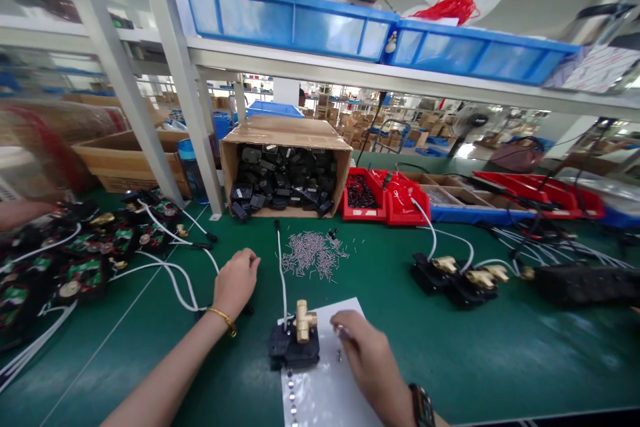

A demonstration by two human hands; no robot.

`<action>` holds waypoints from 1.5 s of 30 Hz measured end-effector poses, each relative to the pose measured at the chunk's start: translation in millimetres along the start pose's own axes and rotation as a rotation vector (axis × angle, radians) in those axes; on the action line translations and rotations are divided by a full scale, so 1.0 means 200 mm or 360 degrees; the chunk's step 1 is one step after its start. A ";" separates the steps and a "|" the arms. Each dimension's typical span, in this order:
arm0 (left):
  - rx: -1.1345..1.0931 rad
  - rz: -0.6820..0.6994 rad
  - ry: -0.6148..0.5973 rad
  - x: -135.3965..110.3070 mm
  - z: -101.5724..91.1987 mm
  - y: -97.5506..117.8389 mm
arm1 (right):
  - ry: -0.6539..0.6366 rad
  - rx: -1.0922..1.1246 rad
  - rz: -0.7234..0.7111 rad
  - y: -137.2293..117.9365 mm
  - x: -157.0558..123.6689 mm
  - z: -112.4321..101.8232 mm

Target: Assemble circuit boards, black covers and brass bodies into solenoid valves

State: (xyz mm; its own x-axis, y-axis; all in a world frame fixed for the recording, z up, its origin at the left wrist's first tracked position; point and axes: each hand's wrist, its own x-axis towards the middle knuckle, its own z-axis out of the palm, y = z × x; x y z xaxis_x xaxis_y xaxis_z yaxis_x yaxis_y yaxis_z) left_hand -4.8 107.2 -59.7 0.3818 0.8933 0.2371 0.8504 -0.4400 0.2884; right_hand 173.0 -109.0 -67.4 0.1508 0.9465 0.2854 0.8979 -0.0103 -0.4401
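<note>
Head view: a black box (295, 355) with a brass fitting (303, 323) sits between the left hand (236, 283) and the right hand (369, 357), partly on a white sheet (325, 393) on the worktop (245, 380). The right grip pinches a small shiny piece (343, 331); the left curls near the screws (313, 253), whether holding anything I cannot tell.

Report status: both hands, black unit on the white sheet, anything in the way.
Left hand curled, left of unit. Right hand over sheet, grip unclear. Unit across sheet's left edge. Metal pile beyond unit, not touching.
</note>
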 end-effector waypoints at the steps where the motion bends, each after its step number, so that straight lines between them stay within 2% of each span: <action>1: -0.0028 0.0000 -0.0080 0.02 0.02 0.01 | 0.0034 0.0072 0.0233 0.04 0.06 -0.01; 3: -0.0066 -0.0037 -0.0219 0.09 0.06 0.04 | 0.0035 0.0056 0.0468 0.13 0.20 -0.03; 7: -0.0101 -0.0197 -0.0372 0.22 0.14 0.12 | -0.0075 -0.0044 0.0693 0.20 0.40 0.02; 11: -0.0223 -0.0246 -0.0392 0.26 0.20 0.18 | -0.0180 -0.0102 0.0752 0.18 0.44 0.08; 14: -0.0429 -0.0233 -0.0378 0.24 0.20 0.18 | -0.0199 -0.0048 0.0726 0.15 0.43 0.07; 19: -0.0974 -0.0264 -0.0298 0.10 0.08 0.13 | -0.0127 0.0333 0.0648 0.10 0.37 -0.01; 24: -0.1624 -0.0421 -0.0456 -0.19 -0.04 0.06 | -0.0217 0.0883 0.0582 0.00 0.25 -0.01; 28: -0.1951 -0.0544 -0.0610 -0.37 -0.05 0.06 | -0.0210 0.1096 0.0635 -0.03 0.18 0.03; 32: -0.2025 -0.0587 -0.0637 -0.42 -0.01 0.07 | -0.0095 0.1120 0.0731 -0.03 0.17 0.06; 38: -0.1919 -0.0440 -0.0739 -0.40 0.02 0.09 | -0.0169 0.1035 0.0660 -0.03 0.18 0.07; 42: -0.1734 -0.0178 -0.0820 -0.38 0.01 0.09 | -0.0263 0.0912 0.0499 -0.04 0.19 0.07; 45: -0.1593 0.0087 -0.0788 -0.38 -0.01 0.09 | -0.0264 0.0791 0.0328 -0.05 0.18 0.06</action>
State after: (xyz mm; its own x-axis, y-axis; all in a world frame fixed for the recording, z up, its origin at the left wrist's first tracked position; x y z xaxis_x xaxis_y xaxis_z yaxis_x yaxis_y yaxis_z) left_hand -19.8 32.3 -70.0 0.7012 0.7105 -0.0589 0.2384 -0.1558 0.9586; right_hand 164.1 -71.7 -63.5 0.1994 0.9794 0.0311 0.5479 -0.0851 -0.8322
